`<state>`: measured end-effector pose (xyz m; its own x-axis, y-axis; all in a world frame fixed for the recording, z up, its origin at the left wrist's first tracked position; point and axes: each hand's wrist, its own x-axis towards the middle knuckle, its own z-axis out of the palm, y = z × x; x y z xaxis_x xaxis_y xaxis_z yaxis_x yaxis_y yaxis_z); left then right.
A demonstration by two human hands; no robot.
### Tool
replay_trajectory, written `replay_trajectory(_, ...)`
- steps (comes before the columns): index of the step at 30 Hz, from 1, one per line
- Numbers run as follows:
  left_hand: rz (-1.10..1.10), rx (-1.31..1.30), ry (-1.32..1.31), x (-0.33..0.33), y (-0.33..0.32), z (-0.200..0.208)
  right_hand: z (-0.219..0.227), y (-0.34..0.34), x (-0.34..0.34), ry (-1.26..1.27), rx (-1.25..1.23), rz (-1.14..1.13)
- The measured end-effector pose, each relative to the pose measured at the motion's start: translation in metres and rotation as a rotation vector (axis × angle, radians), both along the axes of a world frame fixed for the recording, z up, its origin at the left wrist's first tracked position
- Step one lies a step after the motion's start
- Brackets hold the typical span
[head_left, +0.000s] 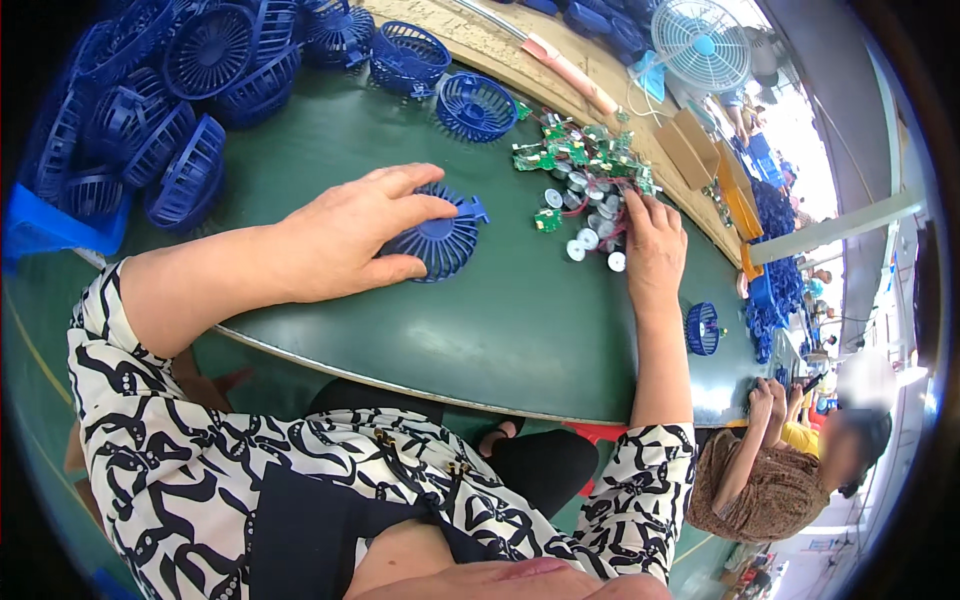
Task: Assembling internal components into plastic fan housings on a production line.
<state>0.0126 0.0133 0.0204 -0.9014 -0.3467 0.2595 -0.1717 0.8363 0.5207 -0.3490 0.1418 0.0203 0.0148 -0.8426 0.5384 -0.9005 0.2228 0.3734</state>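
Note:
My left hand (362, 232) grips a round blue slatted fan cover (452, 245) lying on the green table, thumb at its near edge and fingers across its top. A small tab sticks out from the cover's right side. Over to the right, my right hand (655, 240) reaches down into a pile of small parts, its fingers close together and its fingertips partly hidden. That pile has green circuit boards (575, 150), red wires and several small white round pieces (588, 238). What the right fingertips pinch, if anything, cannot be made out.
A heap of blue fan covers (150, 120) fills the far left, partly in a blue bin (60, 225). Two covers (476, 106) lie near the table's far side. Another cover (703, 328) sits at right, near a co-worker (765, 480). A fan (700, 45) stands beyond.

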Motion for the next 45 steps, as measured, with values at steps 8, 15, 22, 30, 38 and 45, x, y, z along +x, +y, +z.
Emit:
replay_trajectory(8,-0.053,-0.066,-0.019,0.001,0.008,0.006,0.025,0.017,0.01,-0.438,-0.039,0.072)
replay_trajectory(15,-0.073,0.048,0.002,0.0,0.017,0.01,0.034,-0.056,0.055,-0.257,-0.007,0.237)
replay_trajectory(22,-0.216,-0.169,0.322,-0.021,-0.003,-0.016,0.019,-0.109,0.04,0.039,0.017,0.267)
replay_trajectory(30,-0.266,-0.109,0.072,-0.013,0.0,-0.012,0.03,-0.062,0.04,-1.057,-0.389,0.413)
replay_trajectory(38,-0.304,-0.152,0.023,-0.02,0.009,-0.017,0.013,0.007,0.043,-1.103,-0.426,0.235)
replay_trajectory(45,-0.3,-0.249,0.2,-0.021,0.008,-0.015,0.035,0.003,0.055,-1.09,-0.672,0.461)
